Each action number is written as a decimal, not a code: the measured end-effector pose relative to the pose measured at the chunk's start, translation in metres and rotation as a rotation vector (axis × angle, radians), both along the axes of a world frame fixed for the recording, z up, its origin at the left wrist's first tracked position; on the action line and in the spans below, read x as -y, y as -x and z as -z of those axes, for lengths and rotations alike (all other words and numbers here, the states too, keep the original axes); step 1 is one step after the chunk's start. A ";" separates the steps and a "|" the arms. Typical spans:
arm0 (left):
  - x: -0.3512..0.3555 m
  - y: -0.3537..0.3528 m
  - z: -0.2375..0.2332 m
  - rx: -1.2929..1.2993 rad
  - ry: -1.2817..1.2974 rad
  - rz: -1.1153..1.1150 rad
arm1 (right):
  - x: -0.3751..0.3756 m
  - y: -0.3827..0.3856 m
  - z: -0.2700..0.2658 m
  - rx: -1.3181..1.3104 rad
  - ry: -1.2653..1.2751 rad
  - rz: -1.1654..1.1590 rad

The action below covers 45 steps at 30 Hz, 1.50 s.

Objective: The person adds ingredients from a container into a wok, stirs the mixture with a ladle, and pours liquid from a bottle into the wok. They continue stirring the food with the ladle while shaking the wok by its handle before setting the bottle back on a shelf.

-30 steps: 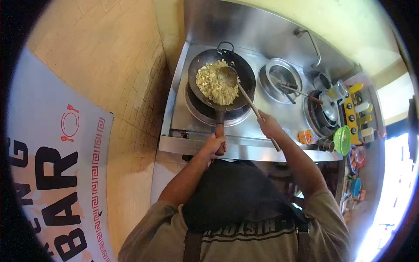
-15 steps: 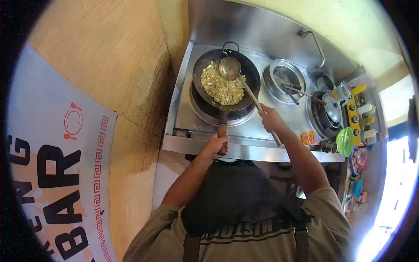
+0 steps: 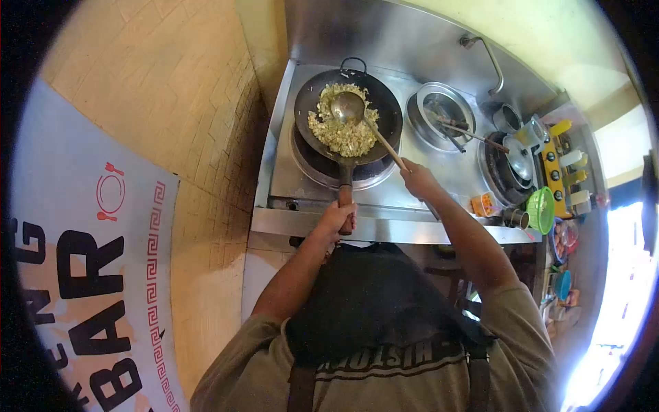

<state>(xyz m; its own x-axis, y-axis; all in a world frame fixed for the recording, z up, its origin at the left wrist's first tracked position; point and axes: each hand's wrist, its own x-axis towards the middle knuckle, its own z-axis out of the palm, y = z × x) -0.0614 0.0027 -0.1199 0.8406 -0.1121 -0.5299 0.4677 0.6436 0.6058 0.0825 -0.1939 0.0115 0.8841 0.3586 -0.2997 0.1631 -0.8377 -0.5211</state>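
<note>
While wok [image 3: 386, 113] is held, steel stovetop [image 3: 439, 185], tan wall [image 3: 199, 123], perhaps doorway [image 3: 614, 316].

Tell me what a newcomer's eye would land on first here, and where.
Probably the round dark metal wok at the left of the silvery steel stove, where a long-handled metal ladle sits over chopped yellowish food. The left hand grips the wok's brown handle; the right hand holds the ladle. Then the bright green plastic container, front right.
</note>
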 end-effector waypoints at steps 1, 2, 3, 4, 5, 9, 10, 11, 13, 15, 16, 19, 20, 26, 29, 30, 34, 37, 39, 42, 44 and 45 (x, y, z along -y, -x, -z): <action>0.000 -0.003 -0.005 -0.009 0.002 -0.007 | 0.008 -0.015 0.037 0.226 0.019 -0.099; -0.002 -0.008 -0.009 -0.017 0.004 -0.022 | 0.008 -0.028 0.056 0.454 0.036 -0.203; -0.004 -0.007 -0.009 0.009 0.014 -0.022 | 0.002 -0.024 0.048 0.354 0.005 -0.162; -0.004 -0.006 -0.008 0.032 0.027 -0.020 | -0.007 -0.013 0.028 0.250 -0.023 -0.118; -0.004 -0.006 -0.006 0.055 0.042 -0.017 | -0.015 -0.003 0.006 0.147 -0.047 -0.074; -0.005 -0.007 0.000 0.007 0.047 -0.012 | -0.027 0.024 -0.043 -0.445 -0.169 0.183; -0.006 -0.008 -0.003 -0.005 0.033 -0.009 | -0.027 0.020 -0.036 -0.444 -0.132 0.149; -0.005 -0.008 -0.007 -0.016 0.018 -0.003 | -0.024 0.016 -0.027 -0.442 -0.096 0.117; -0.003 -0.006 -0.004 0.009 0.046 -0.004 | -0.013 -0.022 0.041 0.169 -0.023 -0.123; -0.005 -0.007 -0.001 0.033 0.048 -0.003 | -0.016 -0.032 0.054 0.372 -0.026 -0.209; -0.005 -0.007 0.001 0.039 0.040 0.006 | -0.024 -0.024 0.033 0.265 -0.065 -0.170; -0.005 -0.006 -0.001 0.034 0.030 0.010 | -0.034 0.009 -0.031 -0.226 -0.175 0.039; -0.006 -0.006 -0.004 0.029 0.027 0.002 | -0.035 0.018 -0.040 -0.418 -0.209 0.121; -0.010 -0.007 -0.010 -0.009 0.031 0.017 | -0.012 -0.012 0.050 0.231 0.056 -0.150; -0.011 -0.006 -0.007 0.035 0.045 0.005 | -0.032 -0.001 0.005 0.186 0.148 -0.092; -0.012 -0.009 -0.008 0.043 0.059 0.011 | -0.039 -0.003 -0.002 0.217 0.149 -0.089; -0.011 -0.004 -0.004 0.031 0.115 0.037 | -0.051 -0.003 0.001 0.189 0.222 -0.204; -0.013 -0.005 -0.007 0.025 0.131 0.039 | -0.025 0.020 -0.019 0.251 0.462 -0.429; -0.015 -0.007 -0.008 0.024 0.153 0.041 | -0.005 0.037 -0.054 0.240 0.633 -0.495; -0.019 -0.007 -0.006 0.010 0.184 0.049 | -0.009 0.023 -0.046 0.296 0.573 -0.317; -0.017 -0.009 -0.001 -0.006 0.175 0.048 | -0.036 0.010 -0.018 0.174 0.437 -0.171; -0.017 -0.010 -0.003 -0.018 0.178 0.061 | -0.041 0.017 -0.015 0.187 0.444 -0.230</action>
